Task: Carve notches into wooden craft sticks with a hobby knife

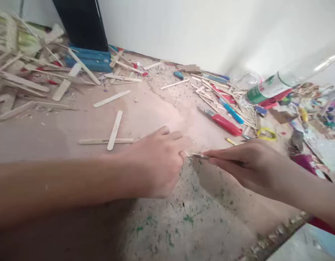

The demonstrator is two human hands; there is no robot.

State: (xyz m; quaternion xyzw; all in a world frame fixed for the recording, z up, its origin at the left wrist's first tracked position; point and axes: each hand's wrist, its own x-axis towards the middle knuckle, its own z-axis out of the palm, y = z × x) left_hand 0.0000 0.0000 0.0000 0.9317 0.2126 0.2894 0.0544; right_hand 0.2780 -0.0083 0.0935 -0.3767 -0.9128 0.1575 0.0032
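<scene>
My left hand lies low over the table with its fingers curled. It pins down what looks like a popsicle stick, of which only a pale end shows by the fingertips. From the right, my right hand pinches a thin tool with a metal-looking tip; its exact kind is unclear. The tip meets or nearly meets the pale end. Left of my left hand, one popsicle stick lies crossed over another stick. A single stick lies behind them.
A red utility knife and a blue pen-like piece lie beyond my right hand. A plastic bottle leans at the right among scraps. Heaped sticks and a dark phone-like slab in a blue stand are at back left.
</scene>
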